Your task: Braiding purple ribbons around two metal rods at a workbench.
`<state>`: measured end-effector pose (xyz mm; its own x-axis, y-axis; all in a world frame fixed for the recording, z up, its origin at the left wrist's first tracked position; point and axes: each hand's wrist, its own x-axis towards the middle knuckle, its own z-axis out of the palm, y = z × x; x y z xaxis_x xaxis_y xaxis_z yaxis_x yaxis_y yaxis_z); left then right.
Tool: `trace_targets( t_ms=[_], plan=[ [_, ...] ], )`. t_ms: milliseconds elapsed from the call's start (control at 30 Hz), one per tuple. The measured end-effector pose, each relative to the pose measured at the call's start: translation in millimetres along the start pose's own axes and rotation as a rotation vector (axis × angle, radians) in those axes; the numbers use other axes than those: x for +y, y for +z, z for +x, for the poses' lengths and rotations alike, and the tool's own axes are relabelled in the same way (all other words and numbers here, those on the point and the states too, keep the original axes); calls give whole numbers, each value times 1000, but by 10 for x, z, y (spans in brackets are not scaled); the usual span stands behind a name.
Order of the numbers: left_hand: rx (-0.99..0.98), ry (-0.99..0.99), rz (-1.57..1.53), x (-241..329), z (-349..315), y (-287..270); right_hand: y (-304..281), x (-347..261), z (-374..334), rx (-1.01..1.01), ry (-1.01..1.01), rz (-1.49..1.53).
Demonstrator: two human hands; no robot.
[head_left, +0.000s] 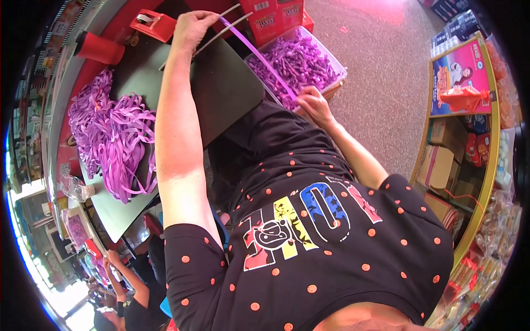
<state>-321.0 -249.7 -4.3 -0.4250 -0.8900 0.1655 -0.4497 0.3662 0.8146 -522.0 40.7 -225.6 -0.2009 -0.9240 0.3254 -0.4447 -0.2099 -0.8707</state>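
A purple ribbon [258, 55] is stretched taut on a slant between my two hands. My left hand [193, 28], at the far end, has its fingers pinched on the ribbon beside two thin pale rods [223, 31] above the dark tabletop [223, 91]. Closer to my body, my right hand [316, 105] grips the ribbon's other end, by the near corner of a white bin [338, 84]. Many short purple ribbon pieces [301, 58] fill that bin. To the left, a big heap of long purple ribbons [118, 146] lies on the table.
A red tape dispenser [153, 25] and a red cylinder [100, 48] sit at the table's far left. Red cartons [273, 19] stand behind the bin. At right is a shelf with cardboard boxes [440, 167]. Another person's arm [132, 278] shows at lower left.
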Motion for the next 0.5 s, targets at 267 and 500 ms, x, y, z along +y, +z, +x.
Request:
trace_targets(
  t_ms=[267, 500],
  plan=[
    [-3, 18, 44, -67, 5, -46, -519, -1349, -104, 102, -394, -136],
    [-8, 24, 192, 22, -32, -33, -606, -1653, 59, -2, -497, -34]
  ],
)
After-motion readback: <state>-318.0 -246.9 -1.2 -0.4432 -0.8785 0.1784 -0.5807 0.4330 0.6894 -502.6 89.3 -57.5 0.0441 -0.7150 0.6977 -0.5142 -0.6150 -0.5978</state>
